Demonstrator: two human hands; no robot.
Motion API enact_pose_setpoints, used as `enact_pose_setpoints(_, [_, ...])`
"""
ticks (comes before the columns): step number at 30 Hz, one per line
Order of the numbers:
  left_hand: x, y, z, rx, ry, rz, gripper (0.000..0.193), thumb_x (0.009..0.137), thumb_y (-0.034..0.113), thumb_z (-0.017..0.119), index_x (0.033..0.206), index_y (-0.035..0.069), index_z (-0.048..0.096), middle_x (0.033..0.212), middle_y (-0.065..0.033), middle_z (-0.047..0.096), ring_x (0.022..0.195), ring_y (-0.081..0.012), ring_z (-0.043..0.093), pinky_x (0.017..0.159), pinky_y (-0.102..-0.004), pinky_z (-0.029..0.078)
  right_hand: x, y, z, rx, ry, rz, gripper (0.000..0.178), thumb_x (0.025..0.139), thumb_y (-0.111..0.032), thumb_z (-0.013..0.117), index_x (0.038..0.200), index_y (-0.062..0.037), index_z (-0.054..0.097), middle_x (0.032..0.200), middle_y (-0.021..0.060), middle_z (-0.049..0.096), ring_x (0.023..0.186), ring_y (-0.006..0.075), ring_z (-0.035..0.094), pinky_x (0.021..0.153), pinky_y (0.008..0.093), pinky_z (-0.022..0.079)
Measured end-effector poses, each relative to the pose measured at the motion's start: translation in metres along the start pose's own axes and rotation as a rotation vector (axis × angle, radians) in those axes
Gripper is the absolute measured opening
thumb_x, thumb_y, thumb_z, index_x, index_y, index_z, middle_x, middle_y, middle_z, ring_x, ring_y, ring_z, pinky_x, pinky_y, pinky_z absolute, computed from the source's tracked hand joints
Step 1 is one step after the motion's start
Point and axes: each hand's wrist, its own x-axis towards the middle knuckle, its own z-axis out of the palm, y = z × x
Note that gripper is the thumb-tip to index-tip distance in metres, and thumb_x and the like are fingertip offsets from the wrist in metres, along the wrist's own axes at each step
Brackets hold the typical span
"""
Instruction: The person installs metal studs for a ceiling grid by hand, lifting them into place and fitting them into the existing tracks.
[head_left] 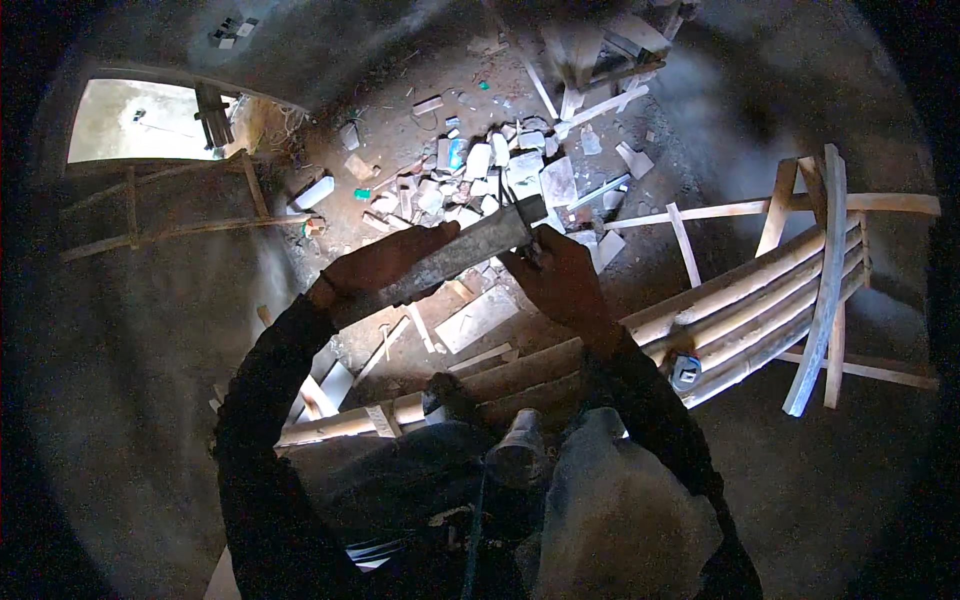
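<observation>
My left hand [380, 268] is closed around a long, flat grey piece like a board or strip [470, 245], holding it slantwise in front of me. The piece's far end points up and to the right. At that end my right hand [558, 275] has its fingers bent close together, touching or almost touching the edge. A thin dark prong-like shape [506, 190] sticks up beside that end; whether it belongs to a tool in my right hand cannot be made out. Shadow hides what the right fingers grip.
Below my arms runs a platform of wooden poles [740, 290], with a tape measure [686, 372] on it at right. Upright and crossed timbers [826, 280] stand at its right end. Broken rubble [480, 165] covers the floor ahead. A bright opening [140, 120] lies far left.
</observation>
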Motion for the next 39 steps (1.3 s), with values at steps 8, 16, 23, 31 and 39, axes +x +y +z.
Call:
enact_pose_setpoints(8, [0.007, 0.001, -0.013, -0.055, -0.220, 0.067, 0.062, 0.095, 0.061, 0.038, 0.109, 0.003, 0.052, 0.064, -0.0015, 0.053, 0.049, -0.0097, 0.052, 0.047, -0.0237, 0.048, 0.003, 0.022, -0.012, -0.062, 0.046, 0.091, 0.031, 0.086, -0.028, 0.070, 0.072, -0.0026, 0.058, 0.063, 0.0094, 0.059, 0.055, 0.0235, 0.057, 0.056, 0.0385, 0.045])
enact_pose_setpoints(16, [0.014, -0.004, -0.012, -0.228, -0.260, 0.142, 0.060, 0.098, 0.057, 0.038, 0.123, 0.003, 0.049, 0.075, -0.0035, 0.058, 0.050, -0.0086, 0.048, 0.045, -0.0250, 0.043, 0.007, 0.007, -0.024, 0.204, -0.375, 0.062, 0.026, 0.088, -0.026, 0.069, 0.087, -0.0014, 0.061, 0.070, 0.0068, 0.064, 0.061, 0.0134, 0.062, 0.060, 0.0314, 0.051])
enact_pose_setpoints(23, [0.014, 0.000, -0.015, -0.073, -0.143, 0.388, 0.060, 0.098, 0.045, 0.050, 0.142, 0.006, 0.035, 0.100, -0.0040, 0.057, 0.091, -0.0106, 0.053, 0.080, -0.0274, 0.046, 0.003, 0.000, -0.022, 0.241, -0.420, 0.344, 0.026, 0.089, -0.028, 0.067, 0.090, -0.0023, 0.062, 0.067, 0.0071, 0.064, 0.059, 0.0137, 0.062, 0.059, 0.0312, 0.052])
enact_pose_setpoints(31, [0.010, 0.019, -0.011, -0.342, -0.160, 0.344, 0.065, 0.098, 0.040, 0.051, 0.147, 0.014, 0.018, 0.096, -0.0072, 0.056, 0.075, -0.0147, 0.059, 0.070, -0.0301, 0.054, -0.001, 0.002, -0.016, 0.123, -0.350, 0.205, 0.025, 0.089, -0.027, 0.067, 0.088, -0.0034, 0.059, 0.069, 0.0065, 0.063, 0.063, 0.0135, 0.062, 0.061, 0.0302, 0.050])
enact_pose_setpoints(39, [0.005, 0.035, 0.004, 0.071, -0.010, 0.529, 0.058, 0.099, 0.037, 0.049, 0.148, 0.016, 0.027, 0.098, -0.0081, 0.058, 0.075, -0.0143, 0.060, 0.073, -0.0318, 0.054, 0.001, -0.005, -0.020, 0.105, -0.319, 0.168, 0.029, 0.084, -0.030, 0.069, 0.087, -0.0025, 0.061, 0.083, 0.0171, 0.065, 0.078, 0.0363, 0.064, 0.073, 0.0439, 0.051])
